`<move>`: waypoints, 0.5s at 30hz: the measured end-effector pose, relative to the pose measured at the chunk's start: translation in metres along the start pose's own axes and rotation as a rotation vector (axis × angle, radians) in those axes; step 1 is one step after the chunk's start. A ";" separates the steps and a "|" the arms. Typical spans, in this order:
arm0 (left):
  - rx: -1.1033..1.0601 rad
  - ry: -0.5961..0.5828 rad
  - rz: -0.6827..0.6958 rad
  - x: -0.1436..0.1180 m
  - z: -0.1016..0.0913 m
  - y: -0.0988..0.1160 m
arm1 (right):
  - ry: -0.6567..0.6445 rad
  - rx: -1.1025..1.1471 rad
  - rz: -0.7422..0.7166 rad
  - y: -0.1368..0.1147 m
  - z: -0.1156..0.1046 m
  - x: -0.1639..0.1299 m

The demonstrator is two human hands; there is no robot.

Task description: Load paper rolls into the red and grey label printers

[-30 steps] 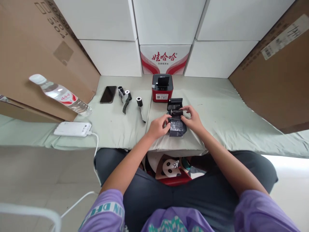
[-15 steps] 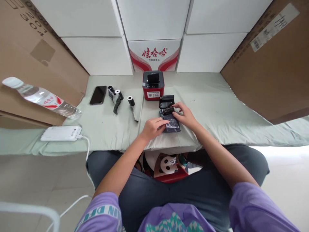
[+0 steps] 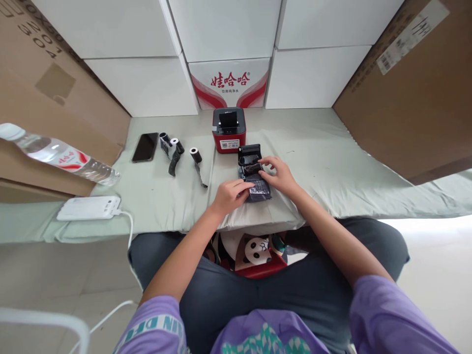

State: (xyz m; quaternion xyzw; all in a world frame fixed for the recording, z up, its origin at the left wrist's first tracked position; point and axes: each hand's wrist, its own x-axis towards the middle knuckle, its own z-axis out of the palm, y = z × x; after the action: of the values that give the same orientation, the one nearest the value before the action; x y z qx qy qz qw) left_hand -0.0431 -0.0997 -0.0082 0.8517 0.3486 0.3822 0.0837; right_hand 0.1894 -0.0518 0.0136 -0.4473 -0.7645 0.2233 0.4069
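Red printer point(image 3: 229, 132) just behind black device point(image 3: 252, 174)

Printer point(image 3: 229, 130) behind pouch point(image 3: 255, 179); phone point(image 3: 145, 147), rolls point(image 3: 173, 147) left.

Purple short-sleeve tee, white-teal lettering band on left sleeve point(image 3: 157, 325), teal-white zigzag print on chest point(image 3: 263, 339); dark grey trousers point(image 3: 258, 295); forearms bare.

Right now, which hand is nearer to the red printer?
Right. The right hand rests on the black device just in front of the red printer; the left hand sits lower, at the device's near end, farther from the printer.
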 end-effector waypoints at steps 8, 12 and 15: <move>-0.009 0.001 -0.003 0.001 -0.001 0.002 | -0.058 -0.019 0.060 0.005 0.002 0.003; -0.012 0.005 -0.004 0.002 -0.002 0.003 | -0.037 0.002 0.070 0.008 0.004 0.002; -0.008 -0.004 -0.019 0.002 -0.001 0.003 | -0.035 0.024 0.085 0.008 0.004 0.002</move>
State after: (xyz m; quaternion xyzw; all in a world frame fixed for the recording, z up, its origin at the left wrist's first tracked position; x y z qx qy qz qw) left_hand -0.0417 -0.1006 -0.0052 0.8489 0.3548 0.3809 0.0915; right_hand 0.1894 -0.0465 0.0064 -0.4705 -0.7491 0.2576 0.3888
